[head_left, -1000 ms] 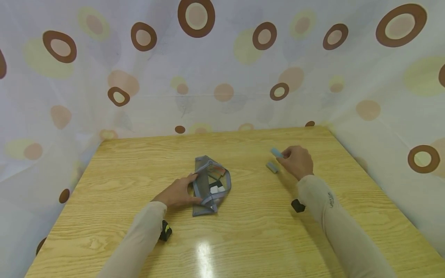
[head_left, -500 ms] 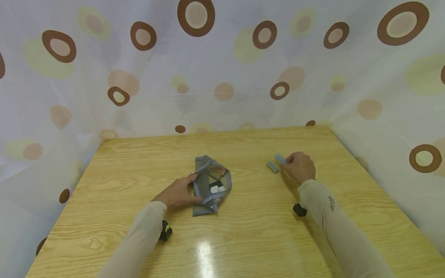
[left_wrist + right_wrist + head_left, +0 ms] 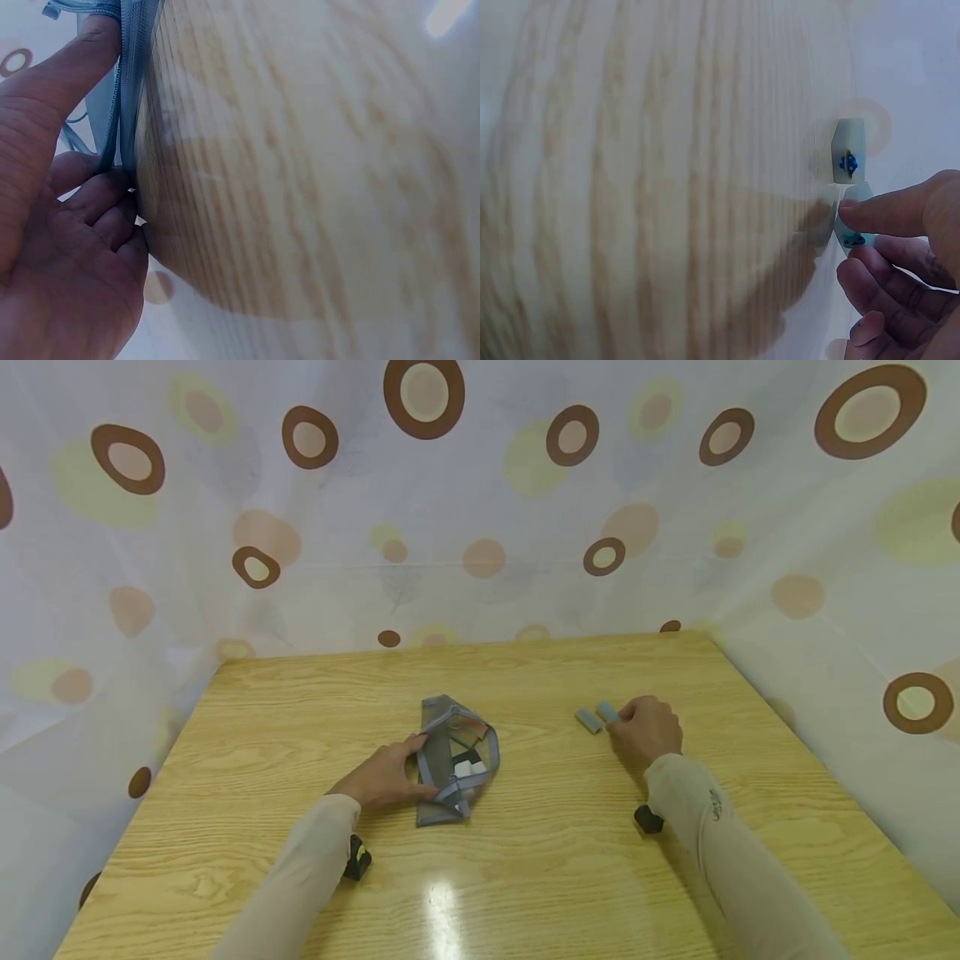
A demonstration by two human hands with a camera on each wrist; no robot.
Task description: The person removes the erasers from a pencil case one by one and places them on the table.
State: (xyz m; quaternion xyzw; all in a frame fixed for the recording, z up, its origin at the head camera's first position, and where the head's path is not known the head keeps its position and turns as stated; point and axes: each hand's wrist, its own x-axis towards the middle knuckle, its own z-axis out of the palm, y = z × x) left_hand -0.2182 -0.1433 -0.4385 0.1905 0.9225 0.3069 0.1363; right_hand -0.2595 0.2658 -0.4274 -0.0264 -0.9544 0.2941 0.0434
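A grey mesh zippered pouch (image 3: 437,762) lies unzipped at the table's middle, with white, black, green and reddish pieces inside. My left hand (image 3: 378,777) holds its zip edge between thumb and fingers, spreading the opening. In the left wrist view the fingers (image 3: 112,206) curl at the zip. Farther right, my right hand (image 3: 647,728) pinches a light blue eraser-like block (image 3: 607,712), low at the table. Beside it lies a grey-green block (image 3: 588,720) of similar shape. In the right wrist view both blocks carry a small blue print; fingers partly cover the light blue one.
The wood-grain table (image 3: 517,877) reaches back to a hanging sheet (image 3: 480,510) with brown and pale circles. The sheet also borders the left and right sides. Black wrist cameras (image 3: 358,858) sit under both sleeves.
My right hand has come nearer and lower with the light blue block, bringing it alongside the grey-green one. The left hand and the pouch have stayed in place.
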